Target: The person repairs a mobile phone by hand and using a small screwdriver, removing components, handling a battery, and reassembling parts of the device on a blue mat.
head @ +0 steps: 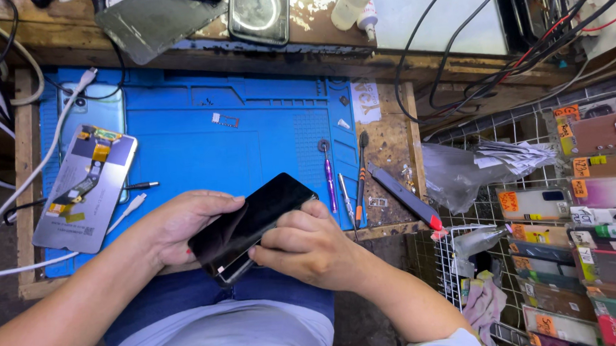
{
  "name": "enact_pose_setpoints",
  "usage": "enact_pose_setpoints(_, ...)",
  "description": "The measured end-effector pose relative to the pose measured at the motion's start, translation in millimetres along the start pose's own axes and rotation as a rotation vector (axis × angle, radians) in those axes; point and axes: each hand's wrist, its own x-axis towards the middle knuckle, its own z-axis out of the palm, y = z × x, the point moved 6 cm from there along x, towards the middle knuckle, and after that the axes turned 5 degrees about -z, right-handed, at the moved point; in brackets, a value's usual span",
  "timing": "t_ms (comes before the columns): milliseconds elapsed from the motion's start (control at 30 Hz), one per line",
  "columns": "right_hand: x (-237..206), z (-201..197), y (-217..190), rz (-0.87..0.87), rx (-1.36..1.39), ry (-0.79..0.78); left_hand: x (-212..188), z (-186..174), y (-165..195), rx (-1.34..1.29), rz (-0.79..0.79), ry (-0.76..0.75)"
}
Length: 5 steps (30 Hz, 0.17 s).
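Worn wood frames the blue repair mat (248, 120) that covers most of the bench top, seen from above the person's lap. Just over the near edge of that mat, a black phone (250, 225) is held tilted, its dark glass face up and its lower corner pointing toward the person's body. The left hand (176, 227) cups the phone from its left side, fingers curled over the top edge and thumb beneath, closed on it. The right hand (305, 248) grips the phone's lower right side, its fingers folded around the edge and the thumb pressed near the bottom corner, where a thin pale strip shows along the frame.

Right of the hands, a purple-handled screwdriver (329, 175) and a dark pair of tweezers (360, 170) lie upright on the mat's right edge, with a grey bar-shaped tool tipped in red (406, 197) just beside them on the bare wood. On the mat's left end rests an opened phone back (84, 187) showing orange flex cables, crossed by white cables (50, 157). Farther right, a wire rack (536, 180) holds rows of packaged phone parts, well apart from the hands. A white bottle (351, 3) stands on the shelf behind.
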Motion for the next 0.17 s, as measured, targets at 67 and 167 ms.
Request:
enact_pose_setpoints(67,-2.7,4.2,-1.1,0.006,0.015,0.002,0.8,0.2,-1.4,0.006,0.012,0.003)
enact_pose_setpoints(167,-8.3,8.5,2.5,0.041,0.025,0.017,3.3,2.0,-2.4,0.010,0.007,-0.012)
